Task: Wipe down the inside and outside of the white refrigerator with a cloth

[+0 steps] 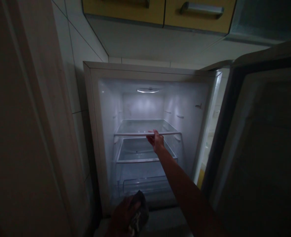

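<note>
An upright fridge (96,131) stands open with its inside light on. My right hand (156,141) reaches in and closes on the front edge of the upper glass shelf (135,126), right of its middle, with fingers below the edge and the thumb side above. Beneath it lies a second glass shelf (133,161), with a see-through drawer (145,186) lower down. Low in front of the fridge, my left hand (124,210) is wrapped round a dark, crumpled bundle with pale marks (140,210), perhaps a cloth. Deep shadow hides its detail.
The fridge door (258,138) is swung wide on the right. Yellow cabinets (197,16) with metal handles hang above. A tiled wall (73,65) and a brownish upright panel (32,131) stand close on the left.
</note>
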`<move>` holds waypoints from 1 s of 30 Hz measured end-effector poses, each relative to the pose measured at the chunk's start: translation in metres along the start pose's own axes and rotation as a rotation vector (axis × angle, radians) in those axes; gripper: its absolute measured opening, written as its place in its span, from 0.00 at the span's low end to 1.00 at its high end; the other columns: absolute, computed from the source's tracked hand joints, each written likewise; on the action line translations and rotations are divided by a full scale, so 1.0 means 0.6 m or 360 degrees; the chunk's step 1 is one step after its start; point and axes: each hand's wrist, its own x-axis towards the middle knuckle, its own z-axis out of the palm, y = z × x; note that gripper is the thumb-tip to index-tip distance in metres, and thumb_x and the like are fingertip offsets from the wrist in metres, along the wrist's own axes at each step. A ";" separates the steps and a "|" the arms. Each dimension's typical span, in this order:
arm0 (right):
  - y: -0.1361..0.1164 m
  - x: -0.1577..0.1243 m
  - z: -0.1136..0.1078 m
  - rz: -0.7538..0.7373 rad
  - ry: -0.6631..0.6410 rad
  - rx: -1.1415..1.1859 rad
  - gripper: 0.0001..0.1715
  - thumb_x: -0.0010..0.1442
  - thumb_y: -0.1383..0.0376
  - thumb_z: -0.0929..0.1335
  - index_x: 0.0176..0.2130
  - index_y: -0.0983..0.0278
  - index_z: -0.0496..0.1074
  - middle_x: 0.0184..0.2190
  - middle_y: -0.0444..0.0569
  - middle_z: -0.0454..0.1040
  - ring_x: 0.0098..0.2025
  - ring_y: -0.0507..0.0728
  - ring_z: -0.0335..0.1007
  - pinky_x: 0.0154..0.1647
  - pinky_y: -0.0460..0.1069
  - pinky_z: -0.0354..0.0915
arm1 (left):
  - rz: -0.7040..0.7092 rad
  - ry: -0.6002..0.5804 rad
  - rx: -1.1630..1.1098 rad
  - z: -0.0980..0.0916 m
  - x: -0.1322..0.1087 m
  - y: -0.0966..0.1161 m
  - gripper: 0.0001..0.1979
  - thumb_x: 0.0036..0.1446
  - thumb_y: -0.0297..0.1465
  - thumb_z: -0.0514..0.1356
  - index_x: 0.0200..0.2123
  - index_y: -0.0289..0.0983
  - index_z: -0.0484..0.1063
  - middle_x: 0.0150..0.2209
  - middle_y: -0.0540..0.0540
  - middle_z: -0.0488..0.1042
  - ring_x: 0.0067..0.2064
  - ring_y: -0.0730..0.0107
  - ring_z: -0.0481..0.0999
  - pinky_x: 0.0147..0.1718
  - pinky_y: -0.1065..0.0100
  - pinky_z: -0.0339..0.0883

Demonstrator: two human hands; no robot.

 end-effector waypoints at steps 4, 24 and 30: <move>-0.001 0.002 -0.008 -0.0060 -0.0013 -0.0247 0.26 0.73 0.44 0.72 0.37 0.63 0.74 0.22 0.48 0.81 0.21 0.53 0.78 0.21 0.43 0.70 | -0.0022 -0.0009 0.0010 0.003 0.000 0.010 0.48 0.45 0.28 0.71 0.70 0.59 0.70 0.65 0.43 0.80 0.59 0.48 0.84 0.54 0.57 0.83; 0.377 -0.269 -0.492 -0.1684 -0.1346 -0.2685 0.20 0.64 0.46 0.75 0.43 0.58 0.74 0.41 0.48 0.80 0.43 0.62 0.73 0.47 0.56 0.71 | -0.0453 -0.0301 0.0121 -0.337 0.367 0.145 0.31 0.64 0.29 0.62 0.68 0.55 0.73 0.69 0.45 0.72 0.56 0.55 0.82 0.53 0.60 0.76; 0.425 -0.229 -0.502 -0.2050 -0.1354 -0.2681 0.24 0.62 0.45 0.80 0.41 0.58 0.75 0.37 0.44 0.80 0.37 0.59 0.74 0.40 0.53 0.73 | -0.0731 0.0210 0.0420 -0.445 0.612 0.045 0.30 0.74 0.46 0.54 0.74 0.42 0.65 0.70 0.33 0.65 0.66 0.43 0.72 0.63 0.50 0.69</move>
